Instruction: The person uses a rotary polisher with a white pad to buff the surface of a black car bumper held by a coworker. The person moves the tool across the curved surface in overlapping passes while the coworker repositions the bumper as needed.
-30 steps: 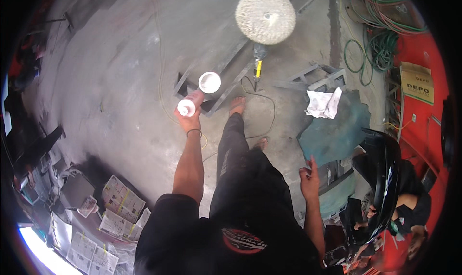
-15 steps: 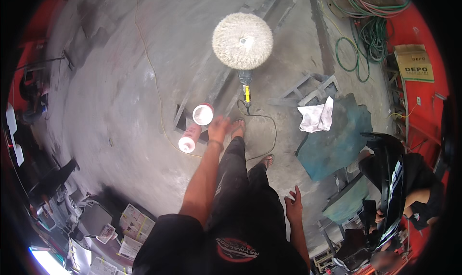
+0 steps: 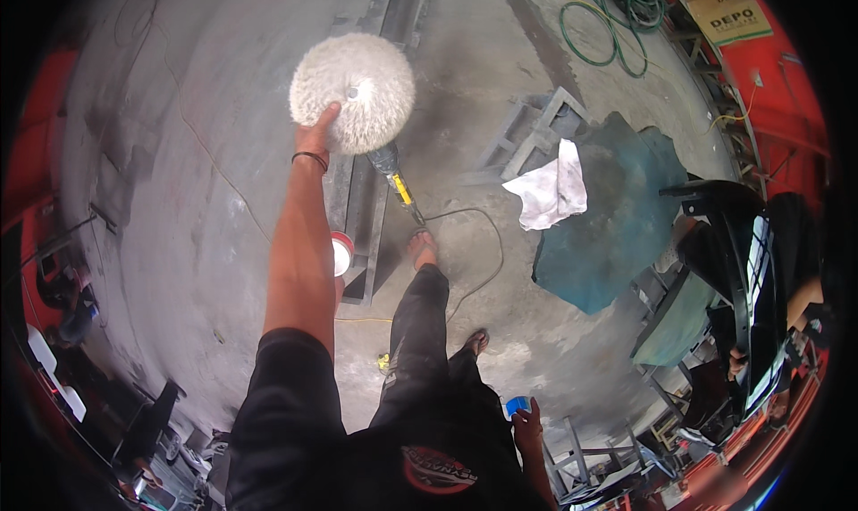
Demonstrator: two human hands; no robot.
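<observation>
My left hand grips the near-left edge of a round, off-white wool buffing pad, its thumb lying over the fluffy face. The pad is mounted on a polisher with a dark body and a yellow label, its far end by my foot. Low beside my hip, my right hand appears closed on a small blue object whose kind I cannot make out. Partly behind my left forearm stands a white-and-red tub; the pink bottle near it is almost wholly hidden.
A black cord loops from the polisher across the concrete. To the right, a white cloth lies over a teal sheet, near a grey metal frame. A person's hand touches a glossy black panel. Green hose lies coiled at the far right.
My left hand has moved from beside the tub up to the buffing pad and taken hold of its edge. The pad has tipped leftward. A blue object now shows at my right hand.
</observation>
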